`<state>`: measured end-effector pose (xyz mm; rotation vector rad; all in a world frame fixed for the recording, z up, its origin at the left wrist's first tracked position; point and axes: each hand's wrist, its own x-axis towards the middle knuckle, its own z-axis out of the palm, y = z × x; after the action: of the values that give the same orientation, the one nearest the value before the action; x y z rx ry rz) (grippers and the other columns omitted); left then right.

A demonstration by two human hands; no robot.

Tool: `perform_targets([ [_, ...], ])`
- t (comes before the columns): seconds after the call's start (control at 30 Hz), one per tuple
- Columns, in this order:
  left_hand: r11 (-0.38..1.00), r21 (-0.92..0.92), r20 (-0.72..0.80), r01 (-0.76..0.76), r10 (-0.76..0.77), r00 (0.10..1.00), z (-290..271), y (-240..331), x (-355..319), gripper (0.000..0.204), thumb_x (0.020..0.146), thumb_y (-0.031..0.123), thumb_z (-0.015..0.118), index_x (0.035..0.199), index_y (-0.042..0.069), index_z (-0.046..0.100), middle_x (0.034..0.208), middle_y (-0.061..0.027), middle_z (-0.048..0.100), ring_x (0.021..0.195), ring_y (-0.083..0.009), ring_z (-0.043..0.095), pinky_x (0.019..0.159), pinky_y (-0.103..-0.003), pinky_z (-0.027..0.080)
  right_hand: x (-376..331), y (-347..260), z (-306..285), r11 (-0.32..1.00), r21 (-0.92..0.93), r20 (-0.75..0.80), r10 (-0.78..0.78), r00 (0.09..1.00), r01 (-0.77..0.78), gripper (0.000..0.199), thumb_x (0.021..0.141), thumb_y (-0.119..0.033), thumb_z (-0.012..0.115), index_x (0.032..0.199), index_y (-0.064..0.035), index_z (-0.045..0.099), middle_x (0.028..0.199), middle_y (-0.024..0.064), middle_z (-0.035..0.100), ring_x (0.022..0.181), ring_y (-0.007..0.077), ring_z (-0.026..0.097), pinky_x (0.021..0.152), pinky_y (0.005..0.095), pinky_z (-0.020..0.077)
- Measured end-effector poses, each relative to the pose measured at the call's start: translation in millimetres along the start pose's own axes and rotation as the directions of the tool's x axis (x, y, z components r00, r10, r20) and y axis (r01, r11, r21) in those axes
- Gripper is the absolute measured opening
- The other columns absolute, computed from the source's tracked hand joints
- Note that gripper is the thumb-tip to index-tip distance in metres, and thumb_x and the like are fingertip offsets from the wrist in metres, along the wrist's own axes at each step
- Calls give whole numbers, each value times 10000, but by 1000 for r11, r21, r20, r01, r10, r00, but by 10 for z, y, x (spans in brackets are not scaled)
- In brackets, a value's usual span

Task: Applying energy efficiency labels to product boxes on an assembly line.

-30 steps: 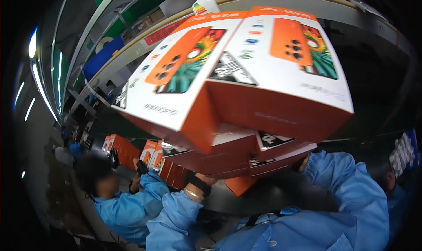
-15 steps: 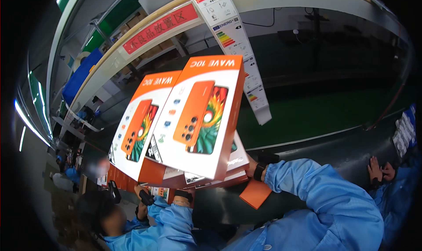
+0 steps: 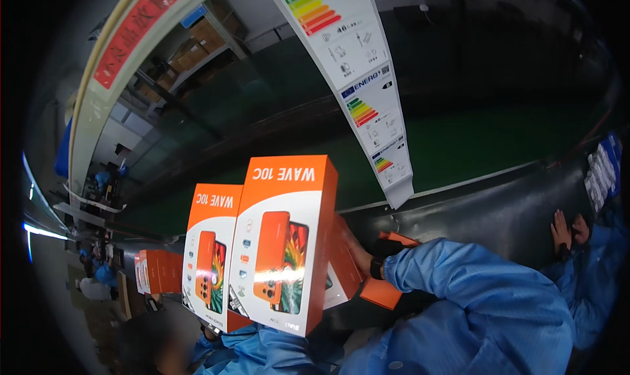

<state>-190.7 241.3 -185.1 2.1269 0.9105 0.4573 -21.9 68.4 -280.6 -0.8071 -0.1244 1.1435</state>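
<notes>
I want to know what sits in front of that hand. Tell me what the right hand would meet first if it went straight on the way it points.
The right hand points left, behind the stack, and already lies against the orange and white phone boxes. Going straight on, it would press into those boxes first. Depth is unclear, and its fingers are hidden behind them.

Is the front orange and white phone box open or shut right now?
Shut, as far as shows. The front phone box is held up with its orange top flap flat and flush; no flap gapes. Its back and bottom are hidden.
</notes>
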Motion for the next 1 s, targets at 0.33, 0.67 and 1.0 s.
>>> perform_targets([
  [0.33, 949, -264, -19, 172, -183, 983, 317, -219, -224, 309, 866, 387, 448, 1018, 139, 555, 1042, -27, 583, 959, -185, 538, 805, -311, 410, -197, -5, 174, 974, -214, -156, -107, 982, 72, 771, 850, -593, 401, 1373, -53, 229, 1344, 127, 382, 1176, 221, 434, 989, 332, 336],
  [0.67, 326, -795, 283, 511, -545, 789, 944, -754, -1556, 325, 856, 434, 452, 987, 157, 561, 1031, -7, 586, 945, -174, 541, 787, -302, 407, -858, -1664, -908, 689, -702, -78, -325, 943, 179, 556, 896, -417, 440, 1325, -67, 385, 1365, 85, 369, 1271, 203, 316, 1045, 302, 209],
  [1.0, 127, -917, 280, 379, -473, 836, 2240, 279, -1965, 530, 913, 434, 408, 1280, 54, 378, 1280, -75, 450, 1171, -211, 431, 989, -352, 319, -902, -694, -1267, 663, -718, 52, 355, 933, -213, 820, 822, -439, 536, 1398, -13, 138, 1456, 135, 163, 1354, 226, 118, 1090, 325, 98],
])
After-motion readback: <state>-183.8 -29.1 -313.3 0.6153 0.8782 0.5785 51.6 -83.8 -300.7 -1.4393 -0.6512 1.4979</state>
